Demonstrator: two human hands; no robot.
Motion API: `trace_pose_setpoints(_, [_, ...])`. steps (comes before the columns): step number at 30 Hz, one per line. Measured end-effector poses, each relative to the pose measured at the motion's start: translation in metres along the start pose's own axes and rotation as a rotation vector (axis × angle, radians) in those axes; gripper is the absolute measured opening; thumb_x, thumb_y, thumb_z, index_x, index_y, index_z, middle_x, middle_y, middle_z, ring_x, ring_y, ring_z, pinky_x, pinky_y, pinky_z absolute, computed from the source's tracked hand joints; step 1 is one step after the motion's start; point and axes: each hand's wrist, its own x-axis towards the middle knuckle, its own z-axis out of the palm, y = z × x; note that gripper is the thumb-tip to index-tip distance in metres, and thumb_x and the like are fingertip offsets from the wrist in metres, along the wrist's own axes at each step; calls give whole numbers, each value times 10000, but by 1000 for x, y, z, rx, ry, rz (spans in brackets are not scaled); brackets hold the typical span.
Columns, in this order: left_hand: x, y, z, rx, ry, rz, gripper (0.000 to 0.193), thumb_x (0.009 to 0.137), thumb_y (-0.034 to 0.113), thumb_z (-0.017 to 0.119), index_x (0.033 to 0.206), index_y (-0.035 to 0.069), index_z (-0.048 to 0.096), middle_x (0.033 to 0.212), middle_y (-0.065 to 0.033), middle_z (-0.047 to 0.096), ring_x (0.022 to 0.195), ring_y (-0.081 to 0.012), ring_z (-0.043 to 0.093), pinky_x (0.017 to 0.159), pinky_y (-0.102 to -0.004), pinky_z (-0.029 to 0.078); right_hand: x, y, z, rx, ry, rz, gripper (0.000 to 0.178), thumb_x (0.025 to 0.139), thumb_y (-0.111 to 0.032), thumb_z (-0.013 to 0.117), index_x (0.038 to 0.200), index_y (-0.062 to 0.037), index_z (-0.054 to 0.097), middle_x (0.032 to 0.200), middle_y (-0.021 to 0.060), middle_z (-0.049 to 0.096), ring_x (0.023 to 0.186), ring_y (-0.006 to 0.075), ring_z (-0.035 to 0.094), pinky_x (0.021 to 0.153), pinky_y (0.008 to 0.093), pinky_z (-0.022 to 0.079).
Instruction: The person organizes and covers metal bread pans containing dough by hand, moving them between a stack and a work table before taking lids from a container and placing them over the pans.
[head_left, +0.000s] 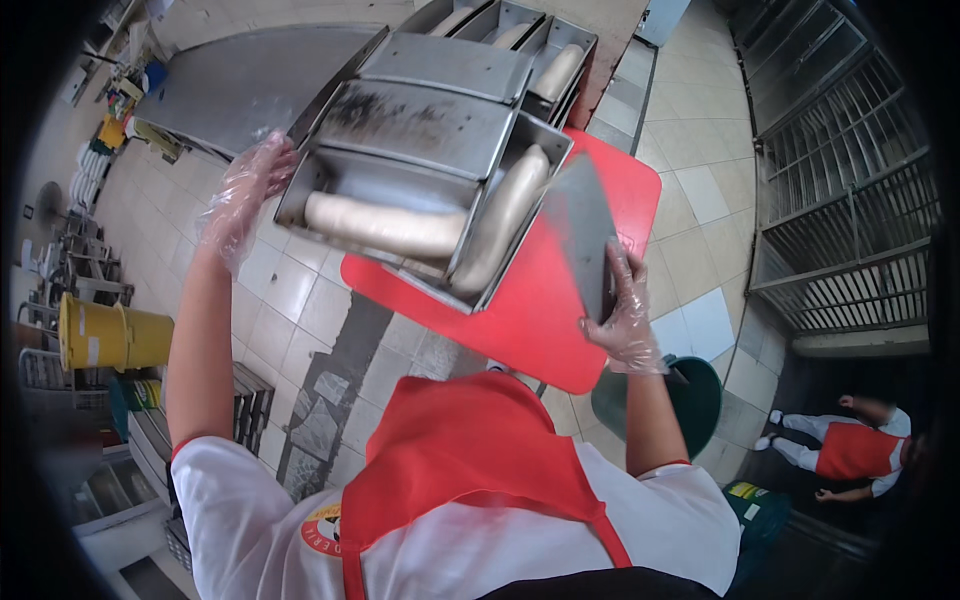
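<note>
My left hand (248,190), in a clear plastic glove, grips the left end of a set of joined metal loaf pans (300,195) held tilted in front of me. Two open pans show pale dough logs, one (385,226) lying across and another (512,215) beside it. Flat metal lids (425,122) cover the pans further back. My right hand (622,318), also gloved, holds a flat metal lid (583,232) upright at the right end of the pans. A red board (545,320) lies under them.
A second set of loaf pans (515,40) with dough sits beyond, beside a steel table (235,80). A yellow bucket (105,337) stands at the left, a green bin (695,400) near my right elbow. Metal racks (850,190) line the right; another person (850,448) is at lower right.
</note>
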Motion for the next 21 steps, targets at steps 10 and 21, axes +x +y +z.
trace_pose_setpoints(10, [-45,-27,-5,0,-34,101,857,920,668,572,1432,-16,513,1422,-164,549,1246,-285,526,1047,-382,410,48,-151,-44,-584,-467,-110,987,567,-307,838,1492,-240,502,1400,213,418,1253,385,497,1085,426,438])
trace_pose_setpoints(21, [-39,-56,2,-489,-144,154,699,984,553,560,1436,20,531,1463,-143,527,1353,-253,448,1156,-375,274,82,-109,20,575,284,237,758,985,-505,494,1598,-123,266,1660,127,218,1474,315,321,1198,409,257])
